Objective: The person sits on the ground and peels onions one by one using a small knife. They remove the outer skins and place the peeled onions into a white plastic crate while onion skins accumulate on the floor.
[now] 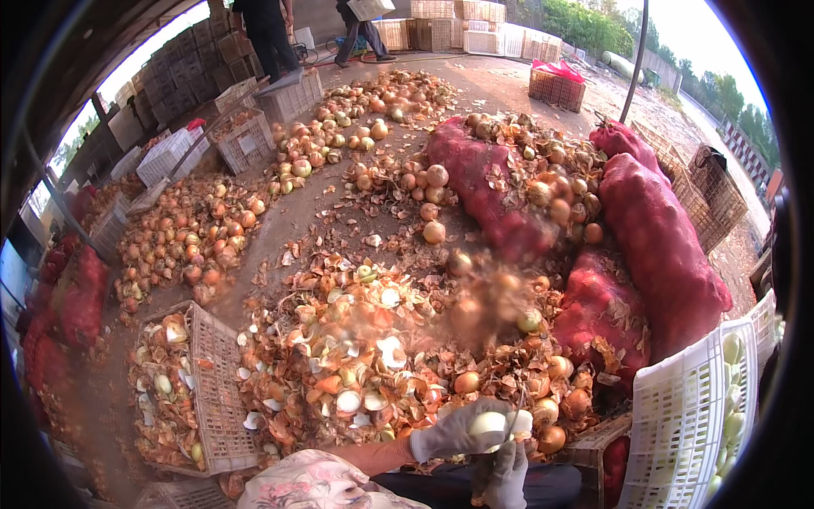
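Observation:
My left hand [448, 432], in a grey glove, is closed around a peeled white onion [487, 425] low in the view. Just below it, my right hand [509, 477], gloved too, grips a knife whose thin blade [516, 410] points upward beside the onion. A pale cut piece of onion [523, 425] shows at the blade; whether it is still attached I cannot tell. Beyond my hands spreads a heap of onion skins and trimmings [343, 356]. Unpeeled onions, such as one brown onion [467, 382], lie close by at the heap's near right side.
Red mesh sacks [655, 254] bulge at the right. A white plastic crate [674, 413] holds peeled onions beside me. At left, a tilted crate [219, 388] contains skins. More onions [191, 235] cover the ground further left. Two people [264, 38] stand or walk at the back near stacked crates [439, 28].

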A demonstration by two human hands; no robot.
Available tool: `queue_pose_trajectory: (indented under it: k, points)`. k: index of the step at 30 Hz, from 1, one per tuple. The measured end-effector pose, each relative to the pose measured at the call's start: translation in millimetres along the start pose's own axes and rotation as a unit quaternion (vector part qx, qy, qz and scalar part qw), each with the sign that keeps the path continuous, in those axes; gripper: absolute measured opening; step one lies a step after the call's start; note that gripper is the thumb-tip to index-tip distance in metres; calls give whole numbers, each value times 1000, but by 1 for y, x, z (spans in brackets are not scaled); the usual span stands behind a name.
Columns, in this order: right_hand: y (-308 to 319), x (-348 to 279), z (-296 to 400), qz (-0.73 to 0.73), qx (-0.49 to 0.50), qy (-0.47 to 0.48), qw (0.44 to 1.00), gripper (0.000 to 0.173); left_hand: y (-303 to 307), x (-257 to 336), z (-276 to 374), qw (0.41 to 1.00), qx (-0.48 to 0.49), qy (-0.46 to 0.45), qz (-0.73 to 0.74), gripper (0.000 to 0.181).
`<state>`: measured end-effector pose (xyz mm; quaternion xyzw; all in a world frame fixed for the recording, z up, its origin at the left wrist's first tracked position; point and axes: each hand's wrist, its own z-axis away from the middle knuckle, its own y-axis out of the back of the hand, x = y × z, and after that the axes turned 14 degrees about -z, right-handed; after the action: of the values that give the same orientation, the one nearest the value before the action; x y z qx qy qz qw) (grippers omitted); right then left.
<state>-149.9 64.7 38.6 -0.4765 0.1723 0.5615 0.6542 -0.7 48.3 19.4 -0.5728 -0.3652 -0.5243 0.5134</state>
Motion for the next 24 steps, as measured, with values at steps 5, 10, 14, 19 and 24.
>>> queue_pose_trajectory:
  k: [5,10,14,19,24]
  points:
    - [-2,2,1,-6,15,72,997,29,-2,-3,-3,999,-18,26,4,51]
    - [-19,-14,14,46,54,92,993,36,-3,-3,-1,994,-17,80,75,57]
    - [-24,-21,18,78,76,110,988,39,-3,-7,-3,991,-21,118,53,55]
    - [-17,-14,13,-10,83,74,994,33,6,-17,-4,982,-49,123,133,54]
    - [-7,-18,5,-87,57,6,995,31,13,-8,-9,980,-83,118,137,54]
